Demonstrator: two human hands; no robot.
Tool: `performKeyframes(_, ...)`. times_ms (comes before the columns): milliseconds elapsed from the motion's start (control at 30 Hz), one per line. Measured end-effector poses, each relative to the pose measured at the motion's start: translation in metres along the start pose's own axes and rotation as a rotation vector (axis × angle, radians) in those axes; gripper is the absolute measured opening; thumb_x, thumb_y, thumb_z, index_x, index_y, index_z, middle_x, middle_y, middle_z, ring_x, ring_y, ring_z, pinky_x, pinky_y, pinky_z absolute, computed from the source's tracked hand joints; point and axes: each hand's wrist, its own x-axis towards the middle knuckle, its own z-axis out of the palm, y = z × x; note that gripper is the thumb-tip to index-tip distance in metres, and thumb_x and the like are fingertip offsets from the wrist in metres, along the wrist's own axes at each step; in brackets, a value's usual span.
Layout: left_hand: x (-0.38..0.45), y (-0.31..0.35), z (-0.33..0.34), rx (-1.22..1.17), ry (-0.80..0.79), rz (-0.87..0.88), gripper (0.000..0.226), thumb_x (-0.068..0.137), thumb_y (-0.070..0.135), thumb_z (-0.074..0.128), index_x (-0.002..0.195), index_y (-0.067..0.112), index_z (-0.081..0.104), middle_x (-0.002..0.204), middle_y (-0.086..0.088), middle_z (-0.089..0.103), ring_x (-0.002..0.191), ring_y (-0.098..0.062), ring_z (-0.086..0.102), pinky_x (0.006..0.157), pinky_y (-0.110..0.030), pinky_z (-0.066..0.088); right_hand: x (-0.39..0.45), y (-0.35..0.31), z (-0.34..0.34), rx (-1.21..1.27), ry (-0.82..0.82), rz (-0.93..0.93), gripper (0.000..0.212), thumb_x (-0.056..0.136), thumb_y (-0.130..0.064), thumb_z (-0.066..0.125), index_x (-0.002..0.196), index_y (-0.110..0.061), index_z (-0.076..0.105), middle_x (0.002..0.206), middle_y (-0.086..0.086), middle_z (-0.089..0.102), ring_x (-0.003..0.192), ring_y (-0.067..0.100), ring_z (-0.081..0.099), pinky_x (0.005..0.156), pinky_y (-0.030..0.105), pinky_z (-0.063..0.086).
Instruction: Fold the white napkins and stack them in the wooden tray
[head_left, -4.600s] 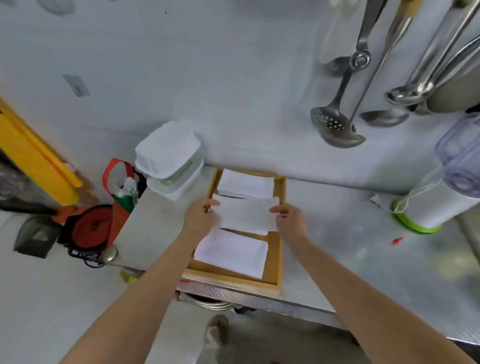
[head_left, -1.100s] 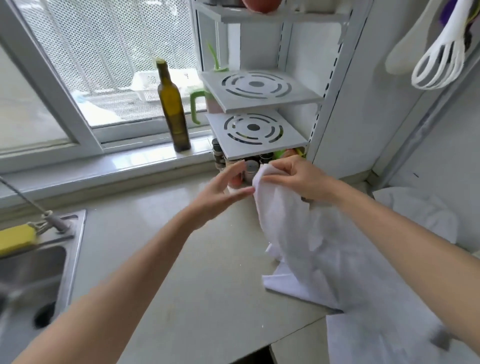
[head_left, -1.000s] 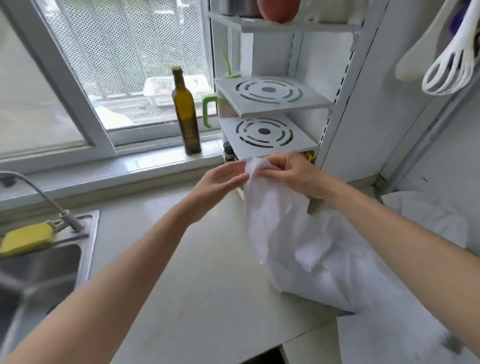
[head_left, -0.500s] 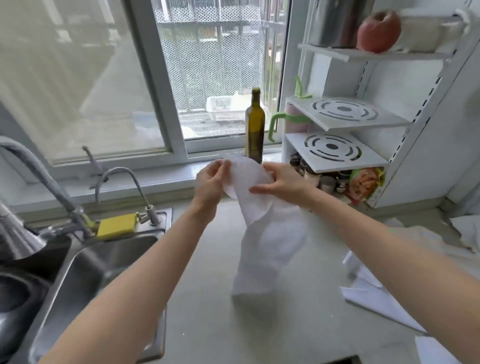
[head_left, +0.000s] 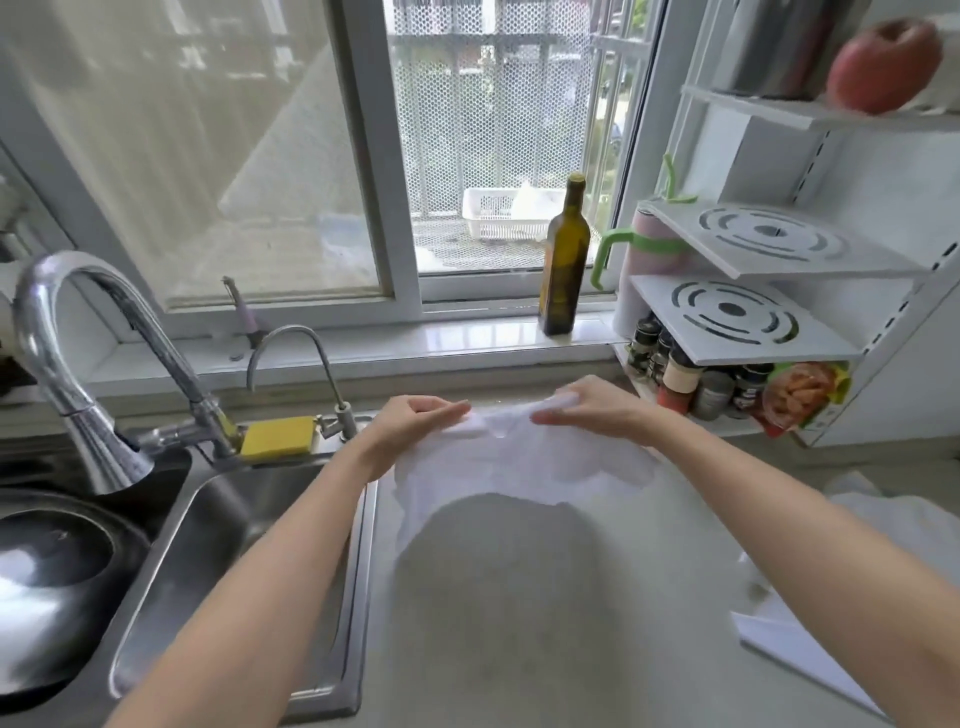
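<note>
A white napkin (head_left: 511, 465) hangs spread between my two hands above the pale countertop (head_left: 571, 613), its lower edge loose and crumpled. My left hand (head_left: 413, 423) pinches its top left corner. At the top right corner my right hand (head_left: 592, 408) holds the cloth with thumb and fingers. More white napkins (head_left: 883, 519) lie in a heap at the right edge of the counter. The wooden tray is out of view.
A steel sink (head_left: 156, 561) with a dark pan sits to the left, with a tall faucet (head_left: 67, 332) and a yellow sponge (head_left: 278, 439) behind it. A green bottle (head_left: 563, 265) stands on the windowsill. A white shelf rack (head_left: 753, 291) with spice jars fills the right.
The view has swung left toward the sink. My hands have moved apart and lower, stretching the napkin's top edge out; before, it hung bunched from hands held close together.
</note>
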Motion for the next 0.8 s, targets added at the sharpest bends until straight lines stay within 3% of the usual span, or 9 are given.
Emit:
performKeyframes(67, 0.0, -0.005, -0.015, -0.006, -0.008, -0.053, 0.038, 0.078, 0.046, 0.073, 0.089, 0.01, 0.073, 0.078, -0.004, 0.068, 0.069, -0.013, 0.059, 0.059, -0.021, 0.045, -0.002, 0.001, -0.012, -0.091, -0.265, 0.097, 0.036, 0.076, -0.046, 0.075, 0.051, -0.024, 0.062, 0.053, -0.012, 0.055, 0.05, 0.006, 0.05, 0.05, 0.017, 0.037)
performKeyframes(133, 0.003, -0.004, -0.02, 0.006, 0.059, -0.084, 0.03, 0.083, 0.04, 0.071, 0.079, 0.01, 0.068, 0.064, 0.0, 0.061, 0.055, -0.01, 0.053, 0.048, -0.017, 0.041, 0.005, 0.01, -0.019, -0.189, -0.335, 0.159, 0.033, 0.074, -0.033, 0.08, 0.046, -0.025, 0.063, 0.048, -0.014, 0.052, 0.046, 0.004, 0.048, 0.046, 0.016, 0.036)
performKeyframes(200, 0.015, -0.001, -0.014, 0.024, 0.231, -0.076, 0.029, 0.087, 0.034, 0.068, 0.069, 0.013, 0.061, 0.055, 0.004, 0.054, 0.048, -0.008, 0.046, 0.043, -0.016, 0.036, 0.019, 0.017, -0.021, -0.26, -0.225, 0.157, 0.022, 0.073, -0.026, 0.079, 0.056, -0.021, 0.067, 0.055, -0.009, 0.056, 0.054, 0.009, 0.053, 0.05, 0.02, 0.04)
performKeyframes(333, 0.043, 0.018, -0.002, -0.079, 0.534, 0.118, 0.027, 0.095, 0.025, 0.058, 0.07, 0.018, 0.049, 0.066, 0.004, 0.046, 0.063, -0.01, 0.039, 0.054, -0.021, 0.032, 0.044, 0.012, -0.029, -0.505, 0.379, 0.045, 0.026, 0.083, -0.007, 0.055, 0.062, -0.017, 0.044, 0.08, 0.011, 0.061, 0.082, 0.032, 0.06, 0.063, 0.031, 0.039)
performKeyframes(467, 0.048, 0.059, -0.005, -0.173, 0.664, 0.284, 0.025, 0.098, 0.025, 0.052, 0.075, 0.019, 0.047, 0.07, 0.005, 0.048, 0.062, -0.008, 0.042, 0.054, -0.017, 0.036, 0.049, -0.013, -0.051, -0.584, 0.718, -0.128, 0.02, 0.079, 0.007, 0.041, 0.073, -0.011, 0.043, 0.063, 0.011, 0.05, 0.063, 0.035, 0.054, 0.053, 0.032, 0.033)
performKeyframes(633, 0.039, 0.073, -0.009, -0.254, 0.612, 0.334, 0.017, 0.098, 0.03, 0.052, 0.083, 0.022, 0.048, 0.085, -0.002, 0.056, 0.075, -0.017, 0.05, 0.068, -0.033, 0.043, 0.03, -0.023, -0.058, -0.789, 0.93, -0.331, 0.019, 0.075, 0.012, 0.057, 0.073, -0.006, 0.052, 0.051, 0.009, 0.051, 0.039, 0.028, 0.051, 0.041, 0.025, 0.035)
performKeyframes(700, 0.029, 0.067, -0.007, -0.248, 0.553, 0.346, 0.014, 0.096, 0.029, 0.055, 0.085, 0.022, 0.049, 0.086, -0.001, 0.059, 0.076, -0.016, 0.051, 0.068, -0.031, 0.043, 0.018, -0.015, -0.052, -0.9, 0.883, -0.399, 0.022, 0.071, 0.011, 0.064, 0.069, -0.008, 0.052, 0.052, 0.005, 0.051, 0.037, 0.026, 0.049, 0.037, 0.023, 0.035)
performKeyframes(800, 0.012, 0.038, 0.001, -0.208, 0.494, 0.308, 0.012, 0.093, 0.026, 0.062, 0.087, 0.02, 0.053, 0.082, 0.003, 0.063, 0.072, -0.01, 0.056, 0.065, -0.023, 0.043, -0.003, 0.015, -0.028, -0.985, 0.66, -0.507, 0.027, 0.061, 0.011, 0.07, 0.067, -0.01, 0.053, 0.06, 0.004, 0.05, 0.044, 0.025, 0.052, 0.035, 0.022, 0.031)
